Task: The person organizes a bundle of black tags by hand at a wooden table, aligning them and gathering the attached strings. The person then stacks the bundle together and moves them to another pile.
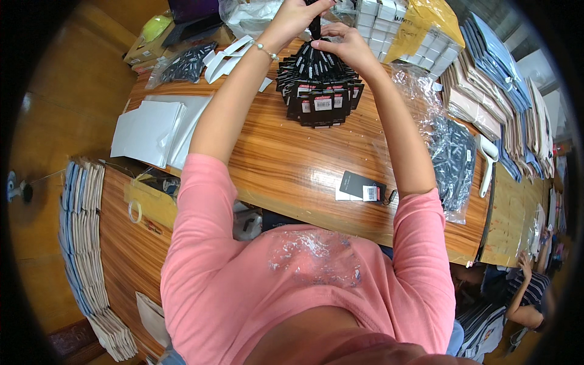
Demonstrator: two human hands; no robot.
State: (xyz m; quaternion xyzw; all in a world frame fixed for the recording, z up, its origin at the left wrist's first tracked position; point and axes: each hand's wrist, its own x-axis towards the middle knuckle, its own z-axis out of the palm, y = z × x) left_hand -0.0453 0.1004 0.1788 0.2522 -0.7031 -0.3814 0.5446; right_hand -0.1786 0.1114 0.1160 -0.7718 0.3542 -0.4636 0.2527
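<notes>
A thick bunch of black hang tags (322, 100) with white and red labels hangs by its gathered black strings (314, 27) at the far side of the wooden table. At the upper edge of the view my left hand (298, 18) grips the top of these strings, its fingertips partly cut off. Just below and to the right, my right hand (350, 47) closes thumb and fingers around the same strings, above the tags. One loose black hang tag (363, 187) with a white label lies near the table's front edge, apart from both hands.
White sheets (148, 131) lie at the left of the table (274, 164). Bagged dark tags (188, 61) and white boxes (380, 24) stand at the back. Right are a bag of black items (451, 161), a white-handled tool (486, 164) and folded garments (486, 97). Another person (529, 292) is at lower right.
</notes>
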